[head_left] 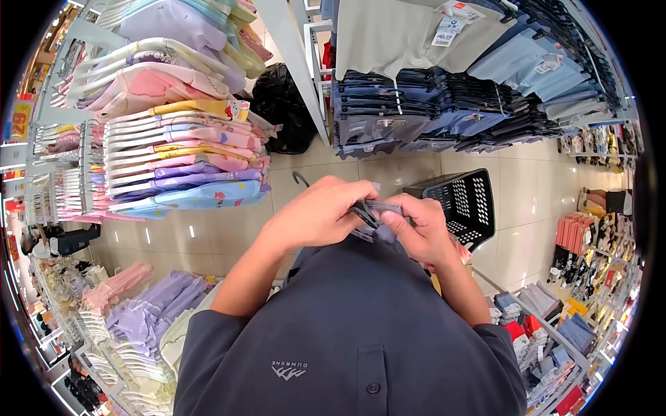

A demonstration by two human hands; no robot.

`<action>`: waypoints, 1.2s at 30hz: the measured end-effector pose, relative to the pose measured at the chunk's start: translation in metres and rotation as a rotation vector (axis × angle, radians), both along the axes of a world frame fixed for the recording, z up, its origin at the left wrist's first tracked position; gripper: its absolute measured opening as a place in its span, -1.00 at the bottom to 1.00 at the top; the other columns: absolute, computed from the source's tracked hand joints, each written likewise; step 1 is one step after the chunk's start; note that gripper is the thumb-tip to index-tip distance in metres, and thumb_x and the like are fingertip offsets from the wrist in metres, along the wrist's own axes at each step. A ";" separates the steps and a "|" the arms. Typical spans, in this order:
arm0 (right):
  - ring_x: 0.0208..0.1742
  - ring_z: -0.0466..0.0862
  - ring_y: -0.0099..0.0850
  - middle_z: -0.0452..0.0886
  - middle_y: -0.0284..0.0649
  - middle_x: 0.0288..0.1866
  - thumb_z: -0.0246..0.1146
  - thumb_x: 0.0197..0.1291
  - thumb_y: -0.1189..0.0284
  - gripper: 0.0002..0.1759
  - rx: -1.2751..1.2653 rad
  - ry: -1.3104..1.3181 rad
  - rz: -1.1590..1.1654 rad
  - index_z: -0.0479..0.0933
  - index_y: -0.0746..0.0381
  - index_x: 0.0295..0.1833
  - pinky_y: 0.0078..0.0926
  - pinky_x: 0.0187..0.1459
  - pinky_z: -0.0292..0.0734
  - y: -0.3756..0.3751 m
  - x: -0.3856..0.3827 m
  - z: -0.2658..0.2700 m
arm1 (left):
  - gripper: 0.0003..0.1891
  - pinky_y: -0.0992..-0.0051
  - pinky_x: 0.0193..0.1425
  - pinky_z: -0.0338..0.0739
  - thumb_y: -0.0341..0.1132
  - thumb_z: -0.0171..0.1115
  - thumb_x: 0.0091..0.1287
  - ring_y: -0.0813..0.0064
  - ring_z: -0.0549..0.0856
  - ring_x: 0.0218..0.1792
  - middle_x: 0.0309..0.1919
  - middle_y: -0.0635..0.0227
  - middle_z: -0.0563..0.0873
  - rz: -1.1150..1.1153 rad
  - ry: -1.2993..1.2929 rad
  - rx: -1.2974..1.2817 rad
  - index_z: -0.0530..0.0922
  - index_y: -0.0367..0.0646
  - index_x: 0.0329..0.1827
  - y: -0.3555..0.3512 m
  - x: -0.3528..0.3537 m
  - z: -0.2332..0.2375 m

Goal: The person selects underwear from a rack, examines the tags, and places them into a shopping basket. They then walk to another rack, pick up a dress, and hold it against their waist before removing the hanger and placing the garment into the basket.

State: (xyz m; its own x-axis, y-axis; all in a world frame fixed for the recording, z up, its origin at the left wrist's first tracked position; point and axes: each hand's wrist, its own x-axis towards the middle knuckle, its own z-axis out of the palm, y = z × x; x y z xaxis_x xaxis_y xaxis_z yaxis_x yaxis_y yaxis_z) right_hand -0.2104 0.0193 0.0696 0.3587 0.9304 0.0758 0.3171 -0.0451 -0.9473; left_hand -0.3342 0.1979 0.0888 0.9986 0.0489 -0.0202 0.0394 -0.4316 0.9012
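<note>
My left hand (325,213) is closed around part of a dark clothes hanger (363,212) in front of my chest. The hanger's hook (300,179) sticks out to the left, above the wrist. My right hand (421,226) pinches the other side, thumb and fingers pressed together on a grey piece (386,206) that looks like a strap or waistband. Below the fingers hangs some pale lavender-grey cloth, mostly hidden by the hands and my shirt. Whether the cloth is clipped to the hanger cannot be seen.
A black plastic basket (463,208) stands on the tiled floor (517,187) to the right. Racks of children's tops (187,159) rise at left, hung trousers (416,114) at upper right. A black bag (283,107) lies between them. Folded clothes (541,347) fill a lower-right shelf.
</note>
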 end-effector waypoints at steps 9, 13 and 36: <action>-0.57 0.58 -0.44 0.61 -0.21 -0.49 0.32 0.19 0.47 -0.73 0.069 -0.176 -0.113 0.53 0.25 0.01 -0.57 -0.49 0.43 0.002 -0.001 0.004 | -0.67 0.30 -0.30 0.55 -0.71 0.13 -0.06 0.02 0.69 -0.30 -0.41 0.09 0.68 0.037 -0.096 0.090 0.55 -0.30 -0.17 -0.007 0.007 -0.006; -0.57 0.59 -0.35 0.62 -0.19 -0.44 0.37 0.13 0.50 -0.71 0.092 -0.203 -0.094 0.51 0.25 -0.04 -0.52 -0.50 0.46 -0.002 -0.001 0.003 | -0.68 0.27 -0.33 0.53 -0.71 0.13 -0.07 0.01 0.66 -0.34 -0.44 0.11 0.66 -0.014 -0.116 0.122 0.56 -0.30 -0.21 -0.006 0.008 -0.002; -0.51 0.47 -0.34 0.52 -0.22 -0.46 0.36 0.08 0.54 -0.87 0.126 -0.217 -0.093 0.56 0.32 -0.26 -0.45 -0.47 0.33 0.001 -0.002 0.012 | -0.70 0.19 -0.23 0.47 -0.24 0.09 0.36 -0.03 0.61 -0.24 -0.30 0.11 0.61 -0.053 -0.147 0.031 0.28 -0.20 0.00 0.006 -0.001 0.009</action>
State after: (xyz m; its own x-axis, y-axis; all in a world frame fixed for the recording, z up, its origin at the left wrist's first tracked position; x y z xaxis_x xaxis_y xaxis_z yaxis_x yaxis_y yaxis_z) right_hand -0.2121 0.0201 0.0814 0.4051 0.8723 0.2737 0.5135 0.0306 -0.8575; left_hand -0.3348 0.2034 0.0977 0.9919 -0.0051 0.1267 -0.1150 -0.4569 0.8820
